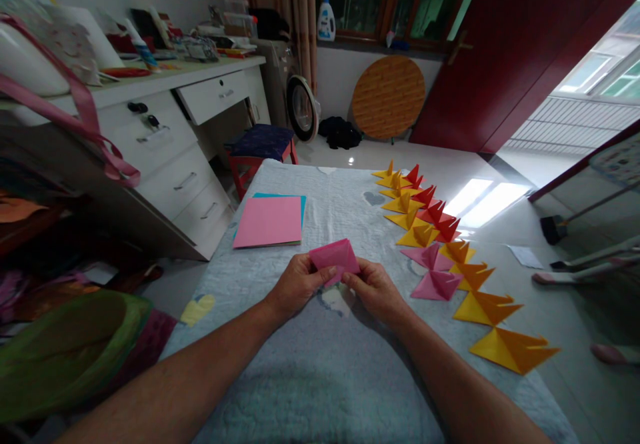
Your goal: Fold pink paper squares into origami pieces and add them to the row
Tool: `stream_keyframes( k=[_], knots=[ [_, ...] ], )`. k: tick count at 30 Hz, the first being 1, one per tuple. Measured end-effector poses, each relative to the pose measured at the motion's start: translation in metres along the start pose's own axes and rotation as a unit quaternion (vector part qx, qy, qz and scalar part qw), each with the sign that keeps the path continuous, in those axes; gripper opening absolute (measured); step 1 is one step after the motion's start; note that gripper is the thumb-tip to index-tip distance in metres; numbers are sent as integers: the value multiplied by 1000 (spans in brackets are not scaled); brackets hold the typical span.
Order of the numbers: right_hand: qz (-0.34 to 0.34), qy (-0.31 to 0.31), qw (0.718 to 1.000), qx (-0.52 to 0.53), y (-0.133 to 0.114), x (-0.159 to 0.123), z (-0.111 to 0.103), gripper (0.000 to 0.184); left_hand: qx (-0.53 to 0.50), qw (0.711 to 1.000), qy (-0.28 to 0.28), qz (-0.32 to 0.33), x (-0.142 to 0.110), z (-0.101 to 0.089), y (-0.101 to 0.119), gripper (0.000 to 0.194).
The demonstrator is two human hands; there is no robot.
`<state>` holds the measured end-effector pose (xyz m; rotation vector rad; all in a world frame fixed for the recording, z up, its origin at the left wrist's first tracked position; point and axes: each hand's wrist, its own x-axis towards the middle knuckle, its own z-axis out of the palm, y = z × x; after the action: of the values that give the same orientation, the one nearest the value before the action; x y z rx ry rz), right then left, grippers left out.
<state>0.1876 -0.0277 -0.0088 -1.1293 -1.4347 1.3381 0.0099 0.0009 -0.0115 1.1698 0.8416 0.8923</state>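
Observation:
A partly folded piece of pink origami paper (334,259) is held up over the cloth-covered table (310,371). My left hand (300,283) pinches its left side, with the thumb pressed on the front. From the right, my right hand (373,287) grips the lower right corner between thumb and fingers. Beyond my left hand lies a stack of square paper sheets (269,221), pink on top with blue showing beneath. To the right stand rows of folded paper figures: two pink (437,284), several yellow (515,349) and several red (440,217).
A white desk (165,164) with drawers stands at the left, a stool (263,144) beside it. Past the table are a washing machine with its round door (303,107) open and a round wooden board (390,97). A green-lined bin (70,357) is at lower left.

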Motion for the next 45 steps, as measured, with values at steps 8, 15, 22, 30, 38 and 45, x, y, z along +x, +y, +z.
stream_keyframes(
  k=[8,15,22,30,38,45],
  knots=[
    [-35,29,988,-151,7,0,-6,15,121,982,78,124,1,-8,-3,57],
    [-79,82,966,-230,1,-3,-1,23,314,916,67,241,-3,-11,2,45],
    [-65,95,967,-226,3,-5,0,34,356,882,36,307,-3,-8,3,47],
    [-73,98,965,-232,4,-5,-1,34,338,910,41,238,-6,-9,-2,47],
    [-63,95,966,-233,5,-6,-2,33,241,949,59,194,-3,-10,3,29],
    [-72,95,966,-230,2,-6,-2,31,255,944,44,204,-4,-10,1,32]
  ],
)
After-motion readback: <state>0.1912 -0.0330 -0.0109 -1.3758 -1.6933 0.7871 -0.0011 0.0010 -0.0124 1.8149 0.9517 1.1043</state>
